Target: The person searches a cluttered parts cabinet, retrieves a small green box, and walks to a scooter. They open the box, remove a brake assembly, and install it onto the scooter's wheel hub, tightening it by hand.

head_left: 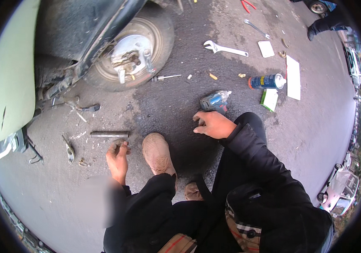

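My left hand (118,161) is low over the pavement, fingers curled in and pressed together; whatever they hold, if anything, I cannot make out. Just beyond its fingertips lies a grey metal tube (109,134). My right hand (215,125) hovers with bent fingers apart and nothing in them, close to a blue and black cordless power tool (215,101) lying on the ground. At the upper left stands a vehicle wheel (132,55) with a bare metal hub and loose-looking parts at its centre. A thin pointed tool (166,77) lies beside the tyre.
Pliers (69,149) and small metal pieces lie left. Farther off are an adjustable wrench (226,49), a spanner (257,28), red-handled pliers (248,5), a spray can (267,81), a green-white box (269,99) and a white board (293,77). Another person's leg (326,25) shows upper right.
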A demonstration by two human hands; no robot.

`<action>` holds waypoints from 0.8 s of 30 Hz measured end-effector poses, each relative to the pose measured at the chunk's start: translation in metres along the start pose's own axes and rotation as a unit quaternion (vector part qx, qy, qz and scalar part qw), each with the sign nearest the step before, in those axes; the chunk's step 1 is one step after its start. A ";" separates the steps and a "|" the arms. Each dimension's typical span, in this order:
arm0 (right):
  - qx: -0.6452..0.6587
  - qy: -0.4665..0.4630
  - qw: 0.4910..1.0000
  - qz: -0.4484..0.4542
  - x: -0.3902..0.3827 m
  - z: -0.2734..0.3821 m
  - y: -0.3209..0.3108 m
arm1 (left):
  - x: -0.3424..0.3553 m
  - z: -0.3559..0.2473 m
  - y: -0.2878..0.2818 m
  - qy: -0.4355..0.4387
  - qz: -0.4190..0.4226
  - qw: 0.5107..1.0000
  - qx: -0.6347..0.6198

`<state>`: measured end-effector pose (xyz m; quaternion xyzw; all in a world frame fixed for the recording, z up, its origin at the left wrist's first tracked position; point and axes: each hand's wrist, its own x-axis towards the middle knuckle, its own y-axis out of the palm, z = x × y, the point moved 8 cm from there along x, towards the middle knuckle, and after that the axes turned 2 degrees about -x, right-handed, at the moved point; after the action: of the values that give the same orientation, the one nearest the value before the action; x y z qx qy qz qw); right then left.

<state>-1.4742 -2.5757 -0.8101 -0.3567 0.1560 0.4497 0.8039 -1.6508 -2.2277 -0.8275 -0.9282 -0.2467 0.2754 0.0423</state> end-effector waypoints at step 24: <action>0.032 0.018 0.999 -0.024 0.006 -0.019 -0.013 | 0.002 -0.014 0.040 -0.010 0.028 0.998 0.052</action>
<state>-1.4586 -2.5908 -0.8211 -0.3425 0.1762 0.4189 0.8223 -1.6248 -2.2609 -0.8249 -0.9285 -0.2065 0.2979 0.0801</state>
